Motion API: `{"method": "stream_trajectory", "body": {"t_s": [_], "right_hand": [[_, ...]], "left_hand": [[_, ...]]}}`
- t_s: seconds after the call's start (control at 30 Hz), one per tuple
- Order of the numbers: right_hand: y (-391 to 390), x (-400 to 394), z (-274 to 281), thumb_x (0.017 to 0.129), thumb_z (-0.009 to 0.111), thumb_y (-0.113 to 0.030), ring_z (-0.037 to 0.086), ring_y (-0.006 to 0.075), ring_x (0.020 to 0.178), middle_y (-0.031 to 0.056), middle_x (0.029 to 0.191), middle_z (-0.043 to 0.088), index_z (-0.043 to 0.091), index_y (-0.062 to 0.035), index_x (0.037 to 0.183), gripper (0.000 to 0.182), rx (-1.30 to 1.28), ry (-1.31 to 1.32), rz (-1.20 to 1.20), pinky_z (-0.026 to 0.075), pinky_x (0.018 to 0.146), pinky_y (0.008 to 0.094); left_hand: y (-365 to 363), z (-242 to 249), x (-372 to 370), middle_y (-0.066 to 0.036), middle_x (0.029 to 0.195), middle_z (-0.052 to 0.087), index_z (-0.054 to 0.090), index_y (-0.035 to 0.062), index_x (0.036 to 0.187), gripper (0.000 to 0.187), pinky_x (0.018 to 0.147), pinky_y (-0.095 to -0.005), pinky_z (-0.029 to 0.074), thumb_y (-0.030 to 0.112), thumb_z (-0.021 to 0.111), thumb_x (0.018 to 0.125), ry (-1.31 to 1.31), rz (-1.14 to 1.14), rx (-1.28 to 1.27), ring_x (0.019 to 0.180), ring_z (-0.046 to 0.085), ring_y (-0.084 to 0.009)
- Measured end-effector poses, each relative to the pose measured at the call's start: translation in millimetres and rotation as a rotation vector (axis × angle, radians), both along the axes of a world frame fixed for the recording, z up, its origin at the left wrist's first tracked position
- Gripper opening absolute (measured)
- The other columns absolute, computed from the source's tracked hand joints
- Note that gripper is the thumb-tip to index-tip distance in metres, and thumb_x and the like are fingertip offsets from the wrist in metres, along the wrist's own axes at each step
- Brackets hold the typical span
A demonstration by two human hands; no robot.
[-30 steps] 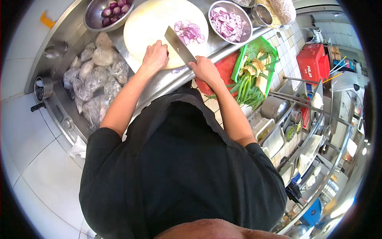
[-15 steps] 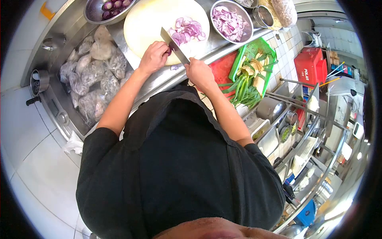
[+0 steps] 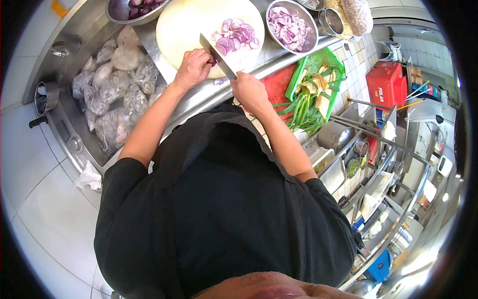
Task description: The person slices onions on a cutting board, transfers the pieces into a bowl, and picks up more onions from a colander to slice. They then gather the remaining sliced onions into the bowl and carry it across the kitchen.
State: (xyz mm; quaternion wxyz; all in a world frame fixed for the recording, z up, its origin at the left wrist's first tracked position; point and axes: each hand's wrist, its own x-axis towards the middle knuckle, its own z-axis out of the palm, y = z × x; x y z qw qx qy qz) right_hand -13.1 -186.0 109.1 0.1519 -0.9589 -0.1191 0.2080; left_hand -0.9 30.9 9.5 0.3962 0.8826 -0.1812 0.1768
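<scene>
My right hand (image 3: 248,90) grips the handle of a broad-bladed kitchen knife (image 3: 217,56), its blade angled across the round cutting board (image 3: 184,30). Against the left face of the blade, my left hand (image 3: 193,69) pinches a red onion (image 3: 212,62), mostly hidden by the fingers. Just right of the blade lies a loose heap of onion slices (image 3: 235,36). A steel bowl (image 3: 312,46) of sliced onion stands to the right of the board. Whole peeled red onions (image 3: 142,8) sit in another steel bowl (image 3: 115,19) at the upper left.
Left of the board, a steel sink (image 3: 107,158) holds several plastic-bagged items (image 3: 119,87). On the right, a green basket (image 3: 293,82) carries spring onions (image 3: 306,113) beside a red surface (image 3: 277,85). Metal racks (image 3: 393,144) with pots and a red cooler (image 3: 382,84) stand farther right.
The whole view has shifted slightly. Both hands keep nearly the same place on the board, with the knife still against the onion.
</scene>
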Motion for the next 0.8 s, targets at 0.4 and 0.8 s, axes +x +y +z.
{"method": "stream_trajectory", "body": {"t_s": [0.4, 0.8], "right_hand": [[-3, 0, 6, 0.098, 0.062, -0.028, 0.070, 0.0479, 0.093, 0.0303, 0.092, 0.071, 0.068, 0.0041, 0.100, 0.033, -0.011, -0.002, 0.034, 0.055, 0.084, 0.0567], [-17, 43, -10, 0.096, 0.064, -0.034, 0.069, 0.0465, 0.105, 0.0304, 0.106, 0.072, 0.071, 0.0019, 0.107, 0.039, -0.020, 0.054, -0.044, 0.054, 0.093, 0.0548]], "left_hand": [[1, -5, -3, -0.009, 0.103, 0.066, 0.066, 0.0068, 0.096, 0.019, 0.092, -0.0416, 0.047, 0.005, 0.072, 0.078, -0.013, 0.031, -0.051, 0.101, 0.063, -0.0315], [-8, 28, 11, -0.011, 0.097, 0.071, 0.069, 0.0062, 0.114, 0.038, 0.092, -0.0439, 0.050, 0.028, 0.075, 0.083, 0.463, 0.185, 0.226, 0.102, 0.066, -0.0329]]}}
